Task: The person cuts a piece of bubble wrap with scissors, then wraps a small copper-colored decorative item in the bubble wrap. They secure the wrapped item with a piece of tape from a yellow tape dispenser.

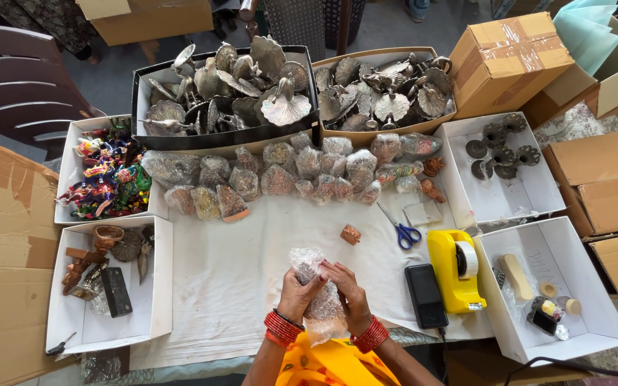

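**Both hands closed together at mid-chest**

The left hand (299,289) and right hand (348,289) meet side by side, fingers curled inward and gripping. Both forearms angle up from below, each wrist ringed with red bangles.

Crinkly clear bubble wrap (317,286); dull grey metal ornaments (252,78); matt cardboard box (506,61).

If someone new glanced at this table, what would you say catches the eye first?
Probably the two hands, left hand and right hand, holding a bubble-wrap bundle at the near edge. Behind them, two boxes of silvery metal ornaments fill the far side, and a yellow tape dispenser stands out on the right.
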